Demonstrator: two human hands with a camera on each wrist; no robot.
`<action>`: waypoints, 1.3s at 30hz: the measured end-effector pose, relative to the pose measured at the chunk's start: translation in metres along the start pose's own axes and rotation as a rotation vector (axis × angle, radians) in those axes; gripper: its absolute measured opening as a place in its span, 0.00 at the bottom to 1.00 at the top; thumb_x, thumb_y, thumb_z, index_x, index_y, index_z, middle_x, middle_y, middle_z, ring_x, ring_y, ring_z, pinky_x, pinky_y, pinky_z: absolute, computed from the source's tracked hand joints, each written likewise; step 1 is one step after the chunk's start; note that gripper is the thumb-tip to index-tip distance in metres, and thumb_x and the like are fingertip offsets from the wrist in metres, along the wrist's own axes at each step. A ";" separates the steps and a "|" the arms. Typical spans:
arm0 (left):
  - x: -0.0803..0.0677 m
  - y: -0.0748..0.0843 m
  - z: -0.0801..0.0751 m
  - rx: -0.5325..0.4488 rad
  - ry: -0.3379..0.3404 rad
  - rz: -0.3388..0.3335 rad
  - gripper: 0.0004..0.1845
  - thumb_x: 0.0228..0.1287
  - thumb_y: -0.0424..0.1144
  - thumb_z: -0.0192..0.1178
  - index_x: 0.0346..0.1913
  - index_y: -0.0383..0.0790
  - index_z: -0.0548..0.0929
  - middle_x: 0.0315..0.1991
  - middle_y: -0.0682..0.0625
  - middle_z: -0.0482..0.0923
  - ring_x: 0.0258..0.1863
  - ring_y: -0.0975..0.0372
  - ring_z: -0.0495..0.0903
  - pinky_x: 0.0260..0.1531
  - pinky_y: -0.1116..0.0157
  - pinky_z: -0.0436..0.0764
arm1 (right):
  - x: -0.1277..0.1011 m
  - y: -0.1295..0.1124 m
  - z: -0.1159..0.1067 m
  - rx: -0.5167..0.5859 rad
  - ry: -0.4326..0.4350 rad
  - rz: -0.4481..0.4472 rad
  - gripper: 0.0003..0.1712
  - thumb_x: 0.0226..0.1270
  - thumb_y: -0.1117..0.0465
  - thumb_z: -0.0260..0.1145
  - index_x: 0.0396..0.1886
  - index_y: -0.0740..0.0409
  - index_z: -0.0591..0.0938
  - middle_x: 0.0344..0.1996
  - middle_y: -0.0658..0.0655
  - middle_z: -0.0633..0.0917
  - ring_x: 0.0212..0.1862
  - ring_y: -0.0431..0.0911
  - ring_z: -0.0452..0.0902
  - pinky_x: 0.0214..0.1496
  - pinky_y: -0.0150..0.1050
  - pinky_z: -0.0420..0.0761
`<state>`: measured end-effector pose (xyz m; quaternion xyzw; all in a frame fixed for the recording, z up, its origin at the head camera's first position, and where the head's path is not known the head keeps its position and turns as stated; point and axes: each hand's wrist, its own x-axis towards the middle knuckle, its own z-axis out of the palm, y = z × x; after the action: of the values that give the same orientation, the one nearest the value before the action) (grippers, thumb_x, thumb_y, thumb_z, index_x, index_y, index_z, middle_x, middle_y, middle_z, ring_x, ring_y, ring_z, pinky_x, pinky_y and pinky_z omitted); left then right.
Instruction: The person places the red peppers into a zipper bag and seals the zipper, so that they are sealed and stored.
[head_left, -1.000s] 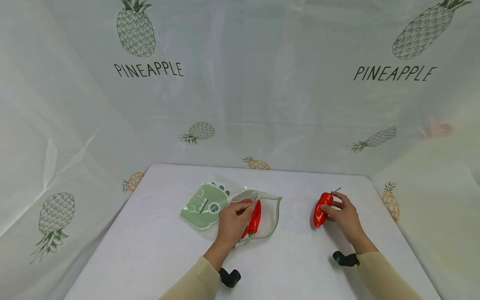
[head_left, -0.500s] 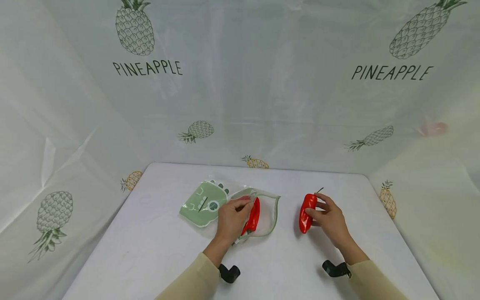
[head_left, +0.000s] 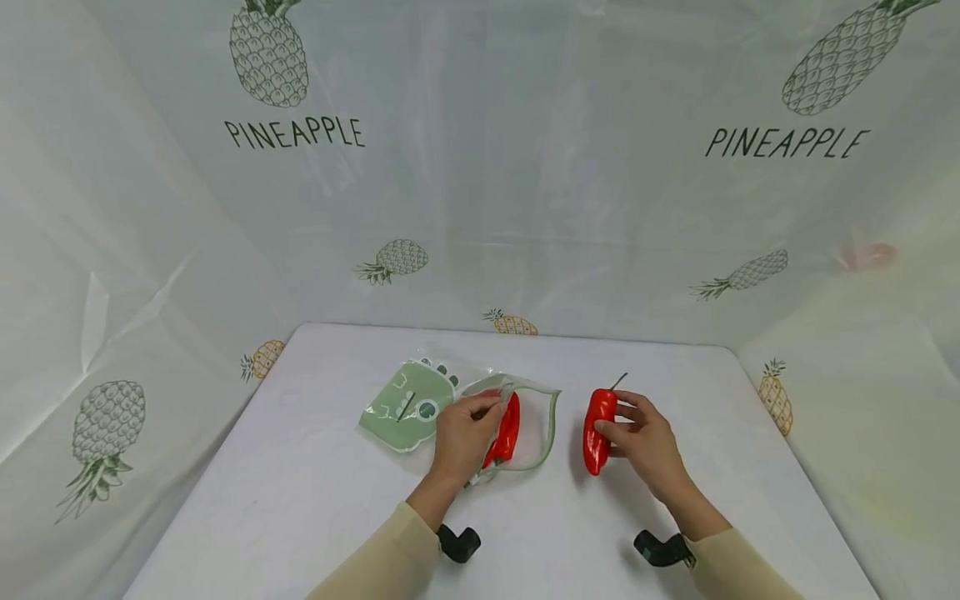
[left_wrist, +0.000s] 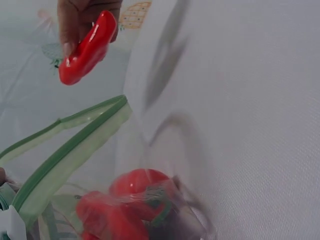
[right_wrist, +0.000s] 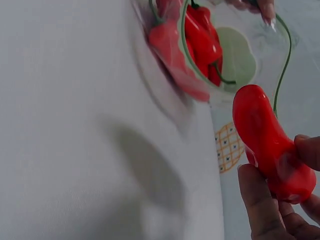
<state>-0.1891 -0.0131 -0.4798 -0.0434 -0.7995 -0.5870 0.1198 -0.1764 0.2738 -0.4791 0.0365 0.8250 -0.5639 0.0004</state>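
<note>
L hand (head_left: 461, 433) pinched the upper lip of the bag (head_left: 534, 433), fingers and thumb curled on the plastic near its green zip strip, holding the mouth open toward the R side. The bag lay flat on the table (head_left: 300, 500), clear w/ a green edge; its far-left part, printed green, rested on the cloth. Inside it lay red peppers (head_left: 507, 430), seen thru the plastic; the L wrist view showed them bunched at the bottom, w/ the green zip strip (left_wrist: 70, 145) arching over them.

R hand (head_left: 647, 442) gripped a loose pepper (head_left: 597, 420), thumb on the near side and fingers wrapped behind, clenched round its stem end. That pepper was held just above the table, just R of the bag's mouth, not touching it; long axis roughly upright in the head view, thin stem poking up and to the R. In the R wrist view its rounded tip (right_wrist: 260, 125) pointed at the bag opening, w/ the bagged peppers beyond.

Both sleeves were beige, w/ a black wrist mount (head_left: 459, 543) at the L cuff and another at the R. Backdrop (head_left: 480, 167) behind and to the sides of the table: pale sheet w/ pineapple prints and the word PINEAPPLE.
</note>
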 end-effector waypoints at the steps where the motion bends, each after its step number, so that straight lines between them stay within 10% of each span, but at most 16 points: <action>1: 0.000 0.001 0.000 0.002 -0.001 -0.001 0.10 0.71 0.40 0.69 0.50 0.41 0.94 0.47 0.50 0.90 0.43 0.60 0.84 0.40 0.70 0.88 | -0.001 -0.002 0.001 0.006 -0.004 0.000 0.41 0.72 0.57 0.74 0.78 0.57 0.65 0.68 0.70 0.77 0.58 0.59 0.82 0.44 0.42 0.91; 39: 0.000 0.001 -0.001 0.022 -0.025 0.008 0.12 0.72 0.42 0.69 0.52 0.42 0.93 0.48 0.50 0.91 0.42 0.61 0.86 0.42 0.68 0.89 | -0.034 -0.034 0.064 0.108 -0.208 0.034 0.36 0.64 0.63 0.78 0.70 0.62 0.75 0.55 0.67 0.86 0.42 0.51 0.89 0.34 0.49 0.91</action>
<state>-0.1883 -0.0137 -0.4785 -0.0526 -0.8072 -0.5771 0.1124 -0.1476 0.1998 -0.4693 -0.0084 0.7883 -0.6081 0.0938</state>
